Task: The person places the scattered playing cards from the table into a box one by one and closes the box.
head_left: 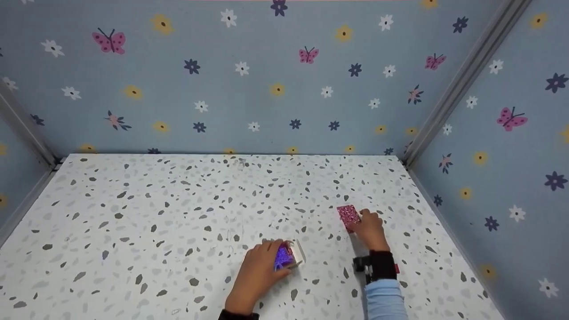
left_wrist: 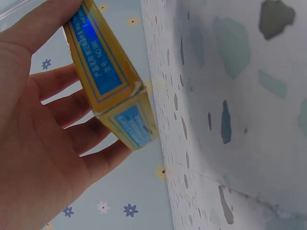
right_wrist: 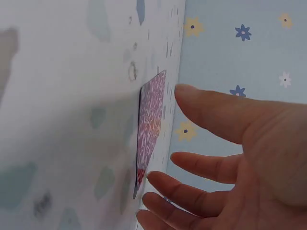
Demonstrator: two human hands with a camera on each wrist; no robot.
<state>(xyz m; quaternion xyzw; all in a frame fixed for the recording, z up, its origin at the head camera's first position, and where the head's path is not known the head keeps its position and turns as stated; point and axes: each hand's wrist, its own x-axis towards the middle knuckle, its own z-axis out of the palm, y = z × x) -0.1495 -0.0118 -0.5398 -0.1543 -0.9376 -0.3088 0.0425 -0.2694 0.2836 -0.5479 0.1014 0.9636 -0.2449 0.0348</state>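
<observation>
My left hand [head_left: 262, 266] holds a small card box between thumb and fingers, close over the table. The box [left_wrist: 108, 72] is yellow with blue printed labels in the left wrist view. From the head, its side [head_left: 283, 257] looks shiny purple, and a pale flap [head_left: 298, 252] stands out at its right end. To the right, a thin stack of pink-patterned cards [head_left: 348, 216] lies flat on the table. Beside it is my right hand [head_left: 370, 229], fingers loosely spread. In the right wrist view the fingertips are right at the cards' [right_wrist: 151, 120] near edge, thumb apart.
The white speckled table [head_left: 146, 213] spreads out around both hands. A blue wall [head_left: 249, 98] with flowers and butterflies rises at its back edge, and another panel [head_left: 511, 178] borders the right side. A grey post [head_left: 462, 84] stands in the back right corner.
</observation>
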